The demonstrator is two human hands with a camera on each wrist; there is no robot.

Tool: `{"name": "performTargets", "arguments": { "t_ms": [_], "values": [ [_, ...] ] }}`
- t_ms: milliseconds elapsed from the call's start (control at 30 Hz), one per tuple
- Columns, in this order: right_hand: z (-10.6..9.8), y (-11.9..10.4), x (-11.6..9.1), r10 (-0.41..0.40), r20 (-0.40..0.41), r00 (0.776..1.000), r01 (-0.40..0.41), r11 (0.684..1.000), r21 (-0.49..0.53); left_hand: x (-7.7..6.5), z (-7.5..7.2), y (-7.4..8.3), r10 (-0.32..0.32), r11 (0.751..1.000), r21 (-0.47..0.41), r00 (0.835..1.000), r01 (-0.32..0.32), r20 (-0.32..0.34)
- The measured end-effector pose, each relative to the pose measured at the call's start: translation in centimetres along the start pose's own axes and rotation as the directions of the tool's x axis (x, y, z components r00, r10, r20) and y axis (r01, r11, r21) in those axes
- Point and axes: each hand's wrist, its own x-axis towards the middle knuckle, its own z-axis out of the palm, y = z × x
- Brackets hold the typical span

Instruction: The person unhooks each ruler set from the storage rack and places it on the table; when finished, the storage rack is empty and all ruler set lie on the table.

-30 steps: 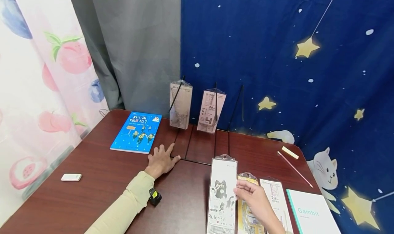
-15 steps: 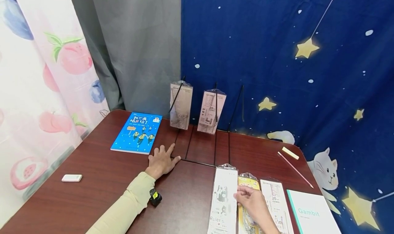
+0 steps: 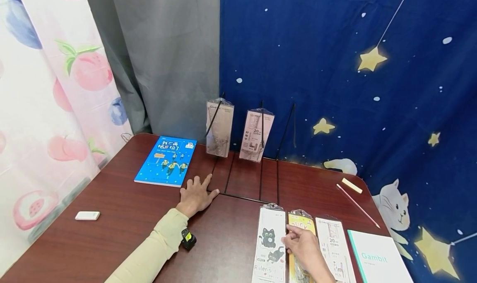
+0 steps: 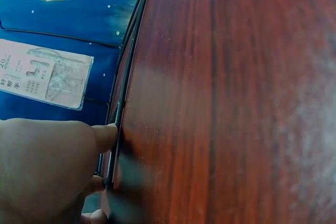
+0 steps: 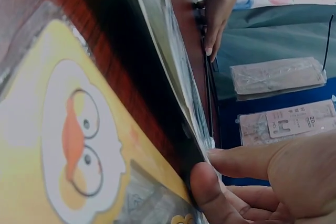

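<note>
My right hand [image 3: 305,248] pinches the right edge of a white ruler set packet [image 3: 269,250] printed with black cats. Seen edge-on in the right wrist view, that packet [image 5: 163,45] stands off the table between thumb and fingers. Beneath my right hand lies a yellow duck packet [image 3: 297,220], partly covered. A pale ruler packet [image 3: 335,250] is just right of it. My left hand [image 3: 195,195] rests with fingers spread at the front corner of a black wire rack [image 3: 242,198], thumb touching the wire. Two ruler packets, one greyish [image 3: 219,130] and one pink [image 3: 255,136], hang on the rack's hooks.
Left of the rack lies a blue book [image 3: 165,161]; a white eraser [image 3: 87,215] is nearer the left edge. On the right are a white Gambit notebook [image 3: 380,256], a pink pencil [image 3: 357,205] and a cream-coloured strip [image 3: 352,185]. A third hook [image 3: 286,130] holds nothing.
My right hand has lowered the cat ruler set packet toward the table and the near edge, and its face has tilted. My left hand stays on the rack.
</note>
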Motion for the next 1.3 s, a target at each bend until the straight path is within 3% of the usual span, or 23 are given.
{"name": "performTargets", "arguments": {
  "t_ms": [533, 733, 867, 1067, 1300],
  "values": [
    [0.1, -0.4, 0.0, -0.031, -0.004, 1.000, 0.031, 0.998, -0.059, 0.2, -0.1, -0.5, -0.014, 1.000, 0.009, 1.000, 0.014, 0.003],
    [-1.4, -1.7, 0.7, -0.105, -0.029, 0.994, 0.101, 0.987, -0.126, 0.1, -0.8, -0.4, -0.017, 1.000, 0.014, 1.000, 0.017, 0.013],
    [-2.8, -3.3, 2.6, -0.221, -0.088, 0.971, 0.209, 0.970, -0.127, 0.1, -0.8, -0.4, -0.018, 1.000, 0.017, 1.000, 0.018, 0.009],
    [-4.9, -6.3, 7.2, -0.358, -0.137, 0.924, 0.353, 0.934, -0.059, 0.0, -0.5, -0.3, -0.017, 1.000, 0.021, 1.000, 0.017, -0.005],
    [-6.3, -9.7, 13.4, -0.443, -0.228, 0.867, 0.472, 0.877, 0.093, -0.2, -0.1, 0.1, -0.011, 1.000, 0.017, 1.000, 0.011, -0.002]
  ]
}}
